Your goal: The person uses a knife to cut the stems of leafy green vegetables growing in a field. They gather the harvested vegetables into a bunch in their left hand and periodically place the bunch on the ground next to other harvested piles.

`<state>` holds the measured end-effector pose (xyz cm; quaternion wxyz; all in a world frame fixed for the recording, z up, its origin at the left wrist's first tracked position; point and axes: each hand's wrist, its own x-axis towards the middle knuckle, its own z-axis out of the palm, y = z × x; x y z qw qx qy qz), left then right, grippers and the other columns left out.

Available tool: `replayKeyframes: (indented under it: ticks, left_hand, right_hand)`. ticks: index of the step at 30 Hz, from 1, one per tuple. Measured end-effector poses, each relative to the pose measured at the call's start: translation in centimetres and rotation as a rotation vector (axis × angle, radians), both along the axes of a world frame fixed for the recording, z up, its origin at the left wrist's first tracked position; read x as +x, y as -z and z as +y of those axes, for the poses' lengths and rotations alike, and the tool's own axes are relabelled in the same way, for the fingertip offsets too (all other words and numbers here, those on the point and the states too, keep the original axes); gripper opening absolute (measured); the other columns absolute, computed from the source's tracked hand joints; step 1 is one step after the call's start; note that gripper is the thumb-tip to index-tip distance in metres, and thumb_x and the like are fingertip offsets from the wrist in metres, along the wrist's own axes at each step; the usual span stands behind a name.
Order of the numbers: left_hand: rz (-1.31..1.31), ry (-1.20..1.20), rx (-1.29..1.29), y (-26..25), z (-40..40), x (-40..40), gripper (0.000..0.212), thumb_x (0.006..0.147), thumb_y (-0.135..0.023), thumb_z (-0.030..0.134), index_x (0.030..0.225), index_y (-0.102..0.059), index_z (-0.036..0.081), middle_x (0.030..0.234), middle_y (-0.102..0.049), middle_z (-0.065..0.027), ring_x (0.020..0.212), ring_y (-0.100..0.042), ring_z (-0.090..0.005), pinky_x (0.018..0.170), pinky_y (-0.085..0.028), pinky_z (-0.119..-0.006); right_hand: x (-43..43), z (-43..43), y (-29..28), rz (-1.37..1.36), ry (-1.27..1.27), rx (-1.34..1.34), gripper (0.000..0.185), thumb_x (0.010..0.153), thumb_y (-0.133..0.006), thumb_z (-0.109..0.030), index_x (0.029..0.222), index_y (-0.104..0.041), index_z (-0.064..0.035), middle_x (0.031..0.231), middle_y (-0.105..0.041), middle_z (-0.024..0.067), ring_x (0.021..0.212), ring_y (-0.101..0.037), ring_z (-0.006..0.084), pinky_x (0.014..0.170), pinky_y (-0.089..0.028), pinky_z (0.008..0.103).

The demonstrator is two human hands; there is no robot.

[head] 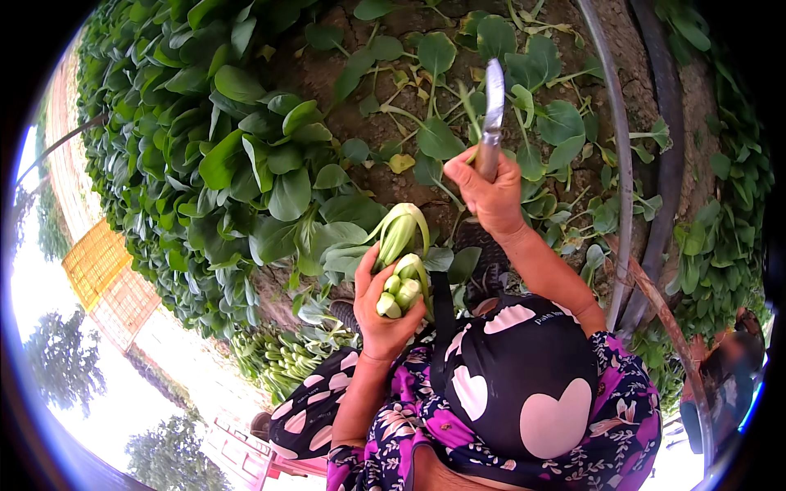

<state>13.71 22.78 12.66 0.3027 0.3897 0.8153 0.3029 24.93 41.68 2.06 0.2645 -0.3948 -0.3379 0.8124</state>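
My left hand (388, 313) is closed around a small bunch of leafy greens (402, 285). Their pale cut stem ends face up towards me, and some stalks bend over the top. Up and to the right, my right hand (491, 195) grips a knife (494, 98) by its wooden handle, with the short, curved-tip blade pointing away from me. A thin green stalk (470, 110) runs beside the blade, apparently pinched in the same hand. Below that hand, loose leaves and trimmed stalks (439, 135) lie scattered over brown soil (362, 178).
Dense standing greens (178, 141) fill the left side. A pile of cut greens (282, 359) lies by my left forearm. A metal hoop pole (617, 141) and a black hose (669, 141) run along the right; another person (724, 380) crouches beyond. Yellow crates (101, 264) stand far left.
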Motion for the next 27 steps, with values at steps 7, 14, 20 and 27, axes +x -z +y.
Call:
replayKeyframes:
  ticks: [7,14,20,27]
  left_hand:
    - [-0.32,0.017,-0.037,-1.2,1.6,-0.9,0.057,0.064,-0.079,0.008,0.118,-0.066,-0.001,0.142,-0.049,-0.0234,0.129,-0.052,-0.033,0.108,-0.038,-0.041]
    - [-0.173,0.035,-0.019,-4.2,2.4,-4.1,0.058,0.066,-0.077,0.003,0.121,-0.062,-0.003,0.145,-0.048,-0.0233,0.129,-0.053,-0.0296,0.107,-0.041,-0.04]
    - [-0.517,-0.225,0.221,-2.6,5.7,-4.6,0.097,0.069,-0.085,-0.003,0.149,-0.03,-0.002,0.137,-0.054,-0.0174,0.12,-0.058,-0.0234,0.104,-0.048,-0.037]
    - [-0.682,-0.154,0.37,2.6,7.7,-2.8,0.124,0.06,-0.096,0.007,0.155,-0.016,0.005,0.138,-0.049,-0.0111,0.123,-0.055,-0.0225,0.105,-0.046,-0.037]
  right_hand:
    - [0.9,0.5,-2.2,0.292,-0.494,-0.174,0.079,0.072,-0.09,-0.011,0.137,-0.048,0.0039,0.105,-0.065,0.0014,0.092,-0.062,0.0072,0.083,-0.052,0.0252]
    - [2.3,2.1,-1.2,0.112,-0.474,-0.059,0.047,0.07,-0.088,-0.003,0.111,-0.065,0.0011,0.099,-0.071,0.0052,0.089,-0.067,0.0097,0.081,-0.055,0.0272]
    - [-1.6,0.3,-3.8,0.434,-0.57,-0.163,0.058,0.074,-0.088,-0.011,0.122,-0.057,0.002,0.1,-0.066,0.0036,0.089,-0.064,0.008,0.078,-0.053,0.0242]
    - [-3.0,-0.2,-2.7,0.416,-0.246,-0.195,0.073,0.074,-0.089,-0.017,0.132,-0.047,-0.0013,0.131,-0.057,0.0092,0.118,-0.057,0.0153,0.104,-0.045,0.0331]
